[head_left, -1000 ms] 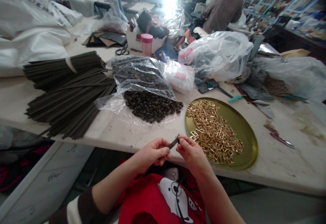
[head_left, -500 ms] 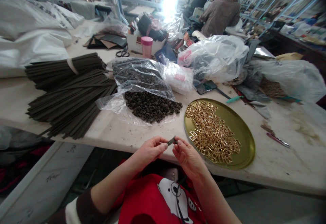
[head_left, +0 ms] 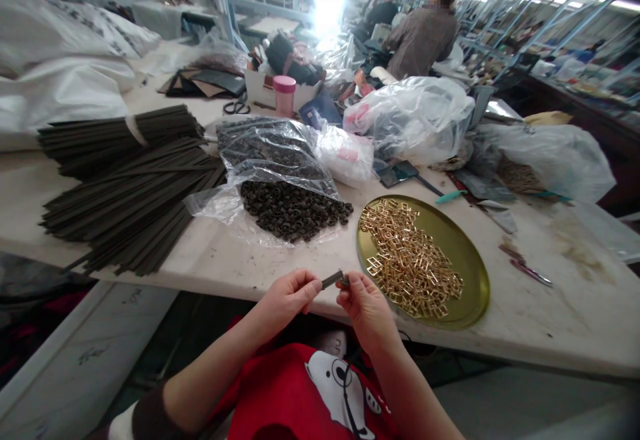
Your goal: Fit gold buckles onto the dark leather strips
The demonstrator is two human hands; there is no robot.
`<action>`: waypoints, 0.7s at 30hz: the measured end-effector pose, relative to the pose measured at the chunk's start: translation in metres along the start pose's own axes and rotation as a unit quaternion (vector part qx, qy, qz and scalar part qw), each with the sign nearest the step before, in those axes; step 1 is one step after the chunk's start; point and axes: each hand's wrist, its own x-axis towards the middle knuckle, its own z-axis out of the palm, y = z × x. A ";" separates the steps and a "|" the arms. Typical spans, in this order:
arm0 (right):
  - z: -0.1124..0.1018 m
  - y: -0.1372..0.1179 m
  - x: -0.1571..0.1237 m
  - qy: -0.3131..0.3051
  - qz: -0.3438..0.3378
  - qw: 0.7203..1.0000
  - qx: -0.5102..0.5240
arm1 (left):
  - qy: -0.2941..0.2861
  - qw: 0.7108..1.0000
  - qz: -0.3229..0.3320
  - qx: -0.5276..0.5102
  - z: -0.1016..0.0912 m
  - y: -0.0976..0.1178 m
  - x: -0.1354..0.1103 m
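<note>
My left hand and my right hand meet just below the table's near edge, both with fingers closed in a pinch on the end of one narrow dark strap. The strap runs down from my hands toward my lap. Right of my hands a round gold tray holds several gold buckles. Ahead of my hands lies a heap of small dark loops spilling from a clear plastic bag. Stacked dark straps fan out on the left of the table.
Clear plastic bags and white sacks crowd the far side of the white table. A pink cup, scissors, a teal-handled tool and a small pink tool lie about. A person sits at the far end.
My hands have drawn slightly closer together and a little left, with less of the strap end showing between them. The view has shifted a bit.
</note>
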 end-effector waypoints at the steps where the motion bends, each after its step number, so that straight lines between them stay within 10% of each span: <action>1: 0.000 0.000 0.001 0.011 0.000 1.000 0.009 | 0.005 1.000 0.001 -0.003 0.000 0.000 0.000; 10: 0.007 -0.002 0.002 0.024 0.022 0.999 0.040 | 0.030 0.996 0.029 0.085 0.003 -0.008 0.005; 21: -0.001 -0.001 0.000 -0.003 -0.080 0.980 -0.179 | 0.071 0.965 0.085 0.239 0.009 0.001 0.012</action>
